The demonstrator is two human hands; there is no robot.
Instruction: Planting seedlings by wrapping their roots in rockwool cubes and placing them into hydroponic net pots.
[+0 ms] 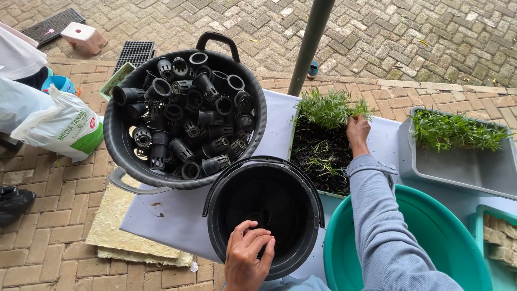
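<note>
My right hand (pixel 358 131) reaches forward in a grey sleeve and pinches green seedlings (pixel 329 108) growing in a tray of dark soil (pixel 321 156). My left hand (pixel 246 258) rests on the near rim of a black bucket (pixel 237 183), fingers curled loosely over the edge. The bucket looks empty inside. Behind it stands a large black basin (pixel 116 145) with a handle, filled with several black slotted net pots (pixel 183 116).
A teal basin (pixel 431 226) sits under my right arm. A grey tray (pixel 474 167) with more seedlings is at right, a teal crate (pixel 501 237) below it. A white cloth (pixel 172 210) covers the table; a white bag (pixel 59 126) and metal pole (pixel 309 43) stand beyond.
</note>
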